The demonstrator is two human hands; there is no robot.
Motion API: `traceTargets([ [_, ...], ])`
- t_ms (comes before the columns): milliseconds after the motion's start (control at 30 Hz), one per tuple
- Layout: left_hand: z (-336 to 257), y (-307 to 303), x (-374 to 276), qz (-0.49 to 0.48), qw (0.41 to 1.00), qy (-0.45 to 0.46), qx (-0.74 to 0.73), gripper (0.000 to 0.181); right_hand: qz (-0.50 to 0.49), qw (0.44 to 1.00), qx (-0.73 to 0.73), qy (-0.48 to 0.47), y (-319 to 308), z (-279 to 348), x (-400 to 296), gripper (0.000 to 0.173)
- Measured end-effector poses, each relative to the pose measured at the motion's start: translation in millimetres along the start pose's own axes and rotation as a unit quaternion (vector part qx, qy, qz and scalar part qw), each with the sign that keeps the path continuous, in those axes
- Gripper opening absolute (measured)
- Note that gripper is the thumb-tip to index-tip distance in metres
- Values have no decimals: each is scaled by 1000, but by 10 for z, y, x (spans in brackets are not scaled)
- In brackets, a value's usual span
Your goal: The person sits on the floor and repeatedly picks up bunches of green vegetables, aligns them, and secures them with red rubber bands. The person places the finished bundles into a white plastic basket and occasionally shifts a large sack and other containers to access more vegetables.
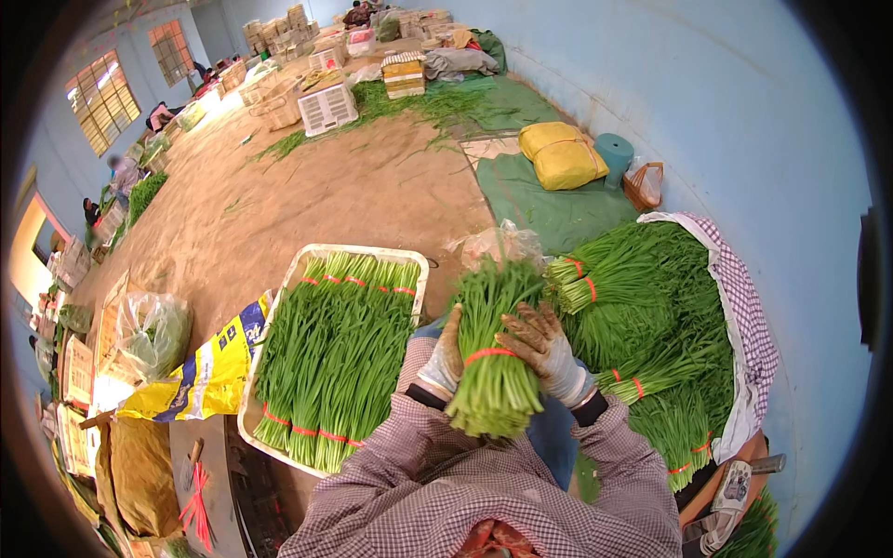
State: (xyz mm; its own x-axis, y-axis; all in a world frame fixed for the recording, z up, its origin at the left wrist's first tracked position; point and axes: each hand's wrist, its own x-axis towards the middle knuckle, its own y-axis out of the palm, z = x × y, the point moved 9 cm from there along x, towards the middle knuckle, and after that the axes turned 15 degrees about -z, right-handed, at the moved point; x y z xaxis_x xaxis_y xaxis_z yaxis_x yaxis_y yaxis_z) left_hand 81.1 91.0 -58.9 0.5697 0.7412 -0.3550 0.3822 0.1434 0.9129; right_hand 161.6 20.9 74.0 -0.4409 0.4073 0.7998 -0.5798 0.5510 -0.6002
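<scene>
Between my two gloved hands is a thick bundle of garlic chives (495, 394), bound with a red band, its cut ends towards me. My left hand (446, 356) presses the bundle's left side. Fingers spread, my right hand (548, 349) lies against its right side near the band. To the left stands a white plastic crate (421, 265) packed with banded chive bundles (335, 356) in rows. On the right is a large heap of chives (684, 293), with several banded bundles (649, 370) on top and a checked cloth (750, 307) along its edge.
A yellow printed sack (209, 376) touches the crate's left side. Red ties (199, 502) lie on a board at lower left. A yellow wrapped bale (558, 153) and a teal roll (614, 157) stand by the blue wall. Several people sit far left near crates.
</scene>
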Motion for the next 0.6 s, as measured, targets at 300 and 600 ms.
traceTargets([
  [300, -102, -525, -755, 43, 995, -66, -57, 55, 52, 998, 28, -7, 539, 651, -30, 68],
  [600, -182, -512, -1196, 51, 992, -13, 113, 79, -202, 916, 51, 343, -174, -156, 27, 24],
])
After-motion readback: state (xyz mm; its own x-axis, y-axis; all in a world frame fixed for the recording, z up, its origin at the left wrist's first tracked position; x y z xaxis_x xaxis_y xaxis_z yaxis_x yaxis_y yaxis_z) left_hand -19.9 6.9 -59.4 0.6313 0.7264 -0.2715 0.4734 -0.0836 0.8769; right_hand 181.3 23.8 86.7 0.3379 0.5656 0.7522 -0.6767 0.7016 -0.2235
